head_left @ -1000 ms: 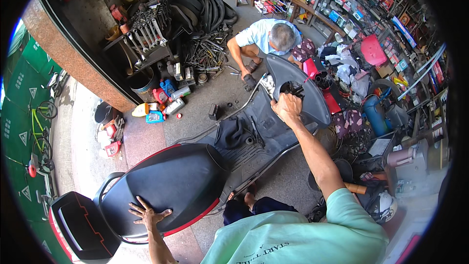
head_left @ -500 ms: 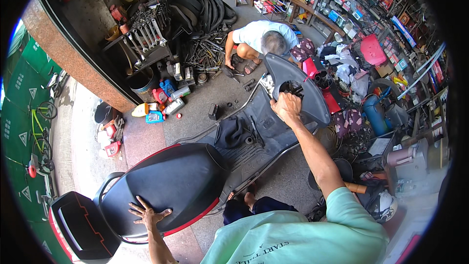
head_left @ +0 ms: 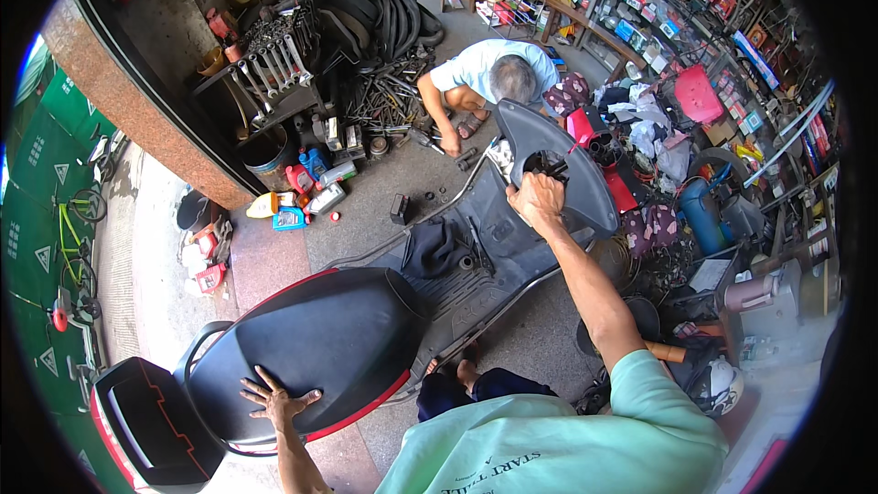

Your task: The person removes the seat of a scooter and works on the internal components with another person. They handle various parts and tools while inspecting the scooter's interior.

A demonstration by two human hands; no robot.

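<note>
A scooter lies across the middle, its black seat near me and its grey front panel far from me. My left hand rests flat, fingers spread, on the rear of the seat. My right hand reaches out on a straight arm and grips the black part at the steering column behind the front panel. A dark rag lies on the grey footboard. A black rear box sits behind the seat.
A person in a light blue shirt crouches beyond the scooter's front, hand on the floor among tools. Wrenches hang on a rack; tyres and bottles lie nearby. Cluttered shelves fill the right side. A blue tank stands there.
The crouching person has shifted slightly and reaches down to the floor. My hands stay where they were on the seat and the steering column.
</note>
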